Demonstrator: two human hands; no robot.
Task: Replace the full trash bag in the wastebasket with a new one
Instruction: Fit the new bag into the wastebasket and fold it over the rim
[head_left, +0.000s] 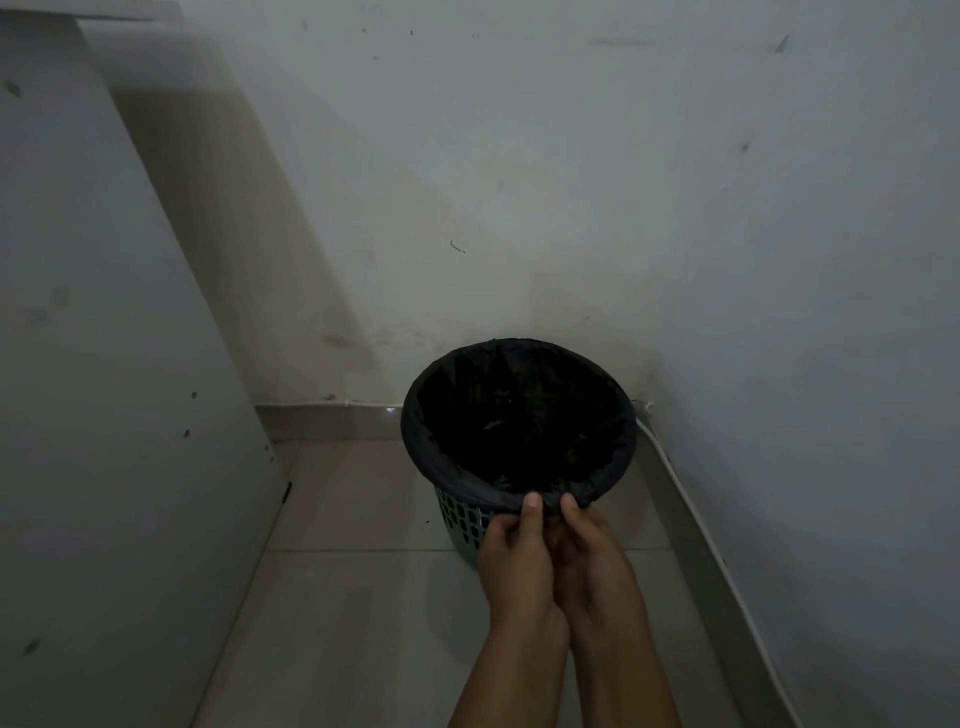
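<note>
Wastebasket (460, 519) sits on the tiled floor (358, 597) in the corner, close to the wall (571, 182). Green perforated plastic, lined with a black trash bag (519, 415) whose edge is folded down over the rim all the way round.

Both hands are at the near edge of the rim, side by side and touching. Left hand (511, 556): thumb on top of the folded bag edge, fingers curled under, pinching the film. Right hand (592, 551): same, thumb on the bunched part of the fold just right of the left thumb.

Handling, my read:
- Bag is thin soft film, so it crumples, stretches and can tear if yanked at one spot.
- Interior is too dark to tell how full it is, so weight is unknown. Assume some load.
- Basket looks light and stiff, so it will likely lift with the bag unless held down or the bag is freed first.
- Best hold is the folded-over cuff. Peel it off the rim around the circumference, gather the mouth, then lift by the gathered neck rather than a single edge.

No replacement bag visible. A white cable (691, 519) runs along the right baseboard.
</note>
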